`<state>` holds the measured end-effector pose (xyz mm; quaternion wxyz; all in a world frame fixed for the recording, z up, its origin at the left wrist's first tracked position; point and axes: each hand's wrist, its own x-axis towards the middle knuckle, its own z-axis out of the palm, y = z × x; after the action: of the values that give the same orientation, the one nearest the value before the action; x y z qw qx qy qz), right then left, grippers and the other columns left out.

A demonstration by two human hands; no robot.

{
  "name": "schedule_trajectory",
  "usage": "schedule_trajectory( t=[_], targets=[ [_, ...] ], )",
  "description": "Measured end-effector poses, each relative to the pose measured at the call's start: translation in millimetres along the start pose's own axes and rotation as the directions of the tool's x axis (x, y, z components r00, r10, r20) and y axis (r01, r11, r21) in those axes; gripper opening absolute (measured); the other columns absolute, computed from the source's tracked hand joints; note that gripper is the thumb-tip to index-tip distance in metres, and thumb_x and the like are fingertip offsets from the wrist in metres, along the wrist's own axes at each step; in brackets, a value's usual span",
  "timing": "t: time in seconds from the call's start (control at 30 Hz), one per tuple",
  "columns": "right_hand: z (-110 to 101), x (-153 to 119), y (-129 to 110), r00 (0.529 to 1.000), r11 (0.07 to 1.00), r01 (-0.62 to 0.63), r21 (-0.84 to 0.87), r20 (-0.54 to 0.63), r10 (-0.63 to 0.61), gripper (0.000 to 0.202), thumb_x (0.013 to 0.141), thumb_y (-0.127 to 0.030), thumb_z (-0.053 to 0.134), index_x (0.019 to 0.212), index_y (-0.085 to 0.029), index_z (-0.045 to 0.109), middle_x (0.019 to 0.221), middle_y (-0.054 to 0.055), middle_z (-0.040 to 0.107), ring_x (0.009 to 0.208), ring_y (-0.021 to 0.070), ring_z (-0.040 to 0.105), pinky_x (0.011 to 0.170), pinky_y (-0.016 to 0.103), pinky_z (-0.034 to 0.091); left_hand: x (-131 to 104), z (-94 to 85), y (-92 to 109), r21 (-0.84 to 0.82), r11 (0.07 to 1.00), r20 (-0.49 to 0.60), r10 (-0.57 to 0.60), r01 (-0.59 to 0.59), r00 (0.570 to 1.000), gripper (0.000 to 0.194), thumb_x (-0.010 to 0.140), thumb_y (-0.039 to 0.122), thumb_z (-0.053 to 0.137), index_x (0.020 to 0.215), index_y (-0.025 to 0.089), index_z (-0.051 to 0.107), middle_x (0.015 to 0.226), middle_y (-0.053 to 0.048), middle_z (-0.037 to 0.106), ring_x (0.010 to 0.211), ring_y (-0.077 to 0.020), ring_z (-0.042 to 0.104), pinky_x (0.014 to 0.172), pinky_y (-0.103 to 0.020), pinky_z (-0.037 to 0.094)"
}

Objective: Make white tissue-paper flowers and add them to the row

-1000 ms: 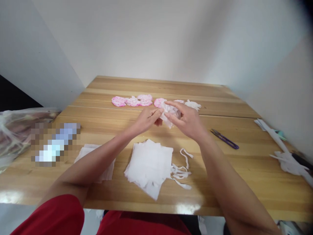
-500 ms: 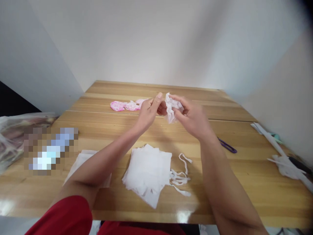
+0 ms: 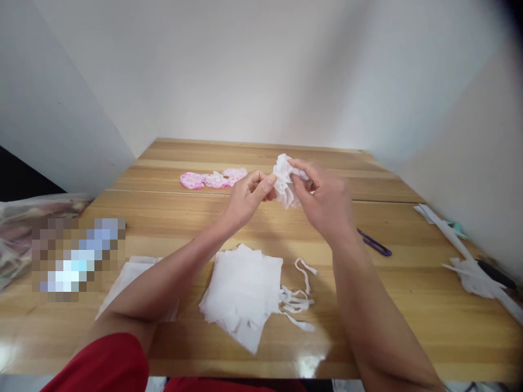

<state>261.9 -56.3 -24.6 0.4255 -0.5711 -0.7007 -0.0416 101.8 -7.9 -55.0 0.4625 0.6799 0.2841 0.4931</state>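
Note:
Above the far half of the table, both hands are on a ruffled white tissue-paper flower (image 3: pixel 285 182). My right hand (image 3: pixel 324 198) grips its gathered side from the right, thumb and forefinger closed on the folds. On the other side, my left hand (image 3: pixel 251 198) pinches the outer petals between thumb and fingers. Below my arms lies a loose stack of thin white square sheets (image 3: pixel 243 288). Several narrow white strips (image 3: pixel 296 299) lie curled at the stack's right edge.
Pink-and-white crumpled paper flowers (image 3: pixel 214 178) lie in a row at the back left. Purple thread snips (image 3: pixel 375 243) rest beyond my right forearm. More white sheets (image 3: pixel 126 280) lie partly under my left forearm. White strips (image 3: pixel 445 231) line the right side; a clear plastic bag (image 3: pixel 16 228) sits far left.
My left hand has closed the small gap and now pinches the flower's edge. The flower has turned, its ruffled petals facing me more. The view has shifted slightly.

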Motion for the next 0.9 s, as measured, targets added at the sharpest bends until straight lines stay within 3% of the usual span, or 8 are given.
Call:
schedule_trajectory(
  t=[0.17,0.37,0.7,0.9],
  targets=[
    [-4.3,-5.0,-3.3,0.998,0.997,0.056,-0.049,0.041,-0.054,0.034,0.093,-0.027,0.048,0.123,-0.030,0.065,0.109,0.003,0.074,0.080,0.0202,0.068,0.074,0.035,0.052,-2.6,2.9,0.3,0.088,0.996,0.035,-0.010,0.007,0.999,0.037,0.088,0.047,0.055,0.067,0.017,0.052,0.064,0.000,0.059,0.062,-0.0107,0.058,0.062,-0.023,0.048],
    [-6.9,-4.7,-3.4,0.996,0.999,0.039,-0.017,0.086,-0.037,0.036,0.094,-0.026,0.046,0.126,-0.028,0.063,0.111,0.003,0.073,0.081,0.0197,0.068,0.074,0.033,0.051,-4.8,2.8,0.1,0.099,0.994,0.035,0.048,-0.052,0.998,0.036,0.090,0.040,0.053,0.062,0.017,0.049,0.062,0.001,0.051,0.062,-0.0103,0.057,0.062,-0.023,0.049],
    [-8.6,-3.8,-1.5,0.997,1.000,0.006,0.028,0.082,-0.008,0.038,0.095,-0.029,0.042,0.128,-0.028,0.060,0.099,0.004,0.075,0.075,0.0197,0.067,0.070,0.034,0.052,-6.6,2.7,6.1,0.153,0.984,0.020,0.088,-0.090,0.996,0.039,0.094,0.038,0.043,0.062,0.018,0.050,0.066,-0.001,0.061,0.067,-0.0119,0.058,0.071,-0.025,0.047],
    [-7.4,-2.9,-1.4,0.996,0.999,-0.005,0.034,0.084,0.003,0.039,0.089,-0.026,0.052,0.127,-0.031,0.060,0.111,0.002,0.073,0.082,0.0214,0.069,0.074,0.036,0.054,-7.8,2.9,7.1,0.147,0.979,0.015,0.139,-0.140,0.990,0.037,0.094,0.040,0.043,0.063,0.018,0.047,0.066,0.000,0.058,0.066,-0.0117,0.054,0.068,-0.025,0.044]
  ],
)
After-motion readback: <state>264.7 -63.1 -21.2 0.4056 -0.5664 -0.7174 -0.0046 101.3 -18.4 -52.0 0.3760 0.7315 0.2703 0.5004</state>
